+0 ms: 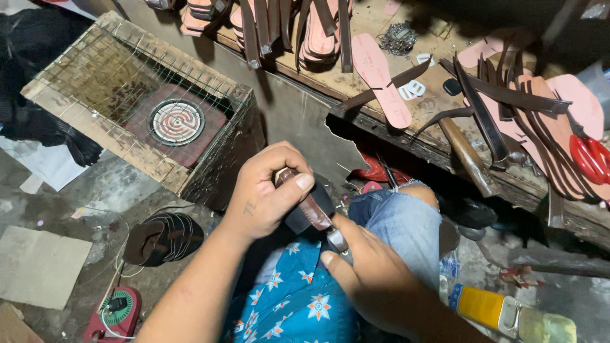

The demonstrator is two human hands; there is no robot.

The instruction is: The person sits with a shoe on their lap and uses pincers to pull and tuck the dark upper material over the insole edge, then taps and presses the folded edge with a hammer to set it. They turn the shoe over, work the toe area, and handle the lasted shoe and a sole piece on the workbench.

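Note:
My left hand (270, 190) grips a brown leather strap (312, 209) pressed over a dark shoe form (304, 219), with the thumb on top of the strap. My right hand (368, 270) holds a small metal tool (337, 240) against the strap's lower end, the thumb beside it. Both hands work above my knee in blue jeans (400, 219) and a blue flowered cloth (298, 298).
A wire-mesh box with a coil heater (176, 122) stands at the left. The low bench holds pink soles (381, 76), dark straps (495, 108), red scissors (591, 159) and a hammer handle (467, 155). A dark sandal (162, 238) and a yellow can (502, 311) lie on the floor.

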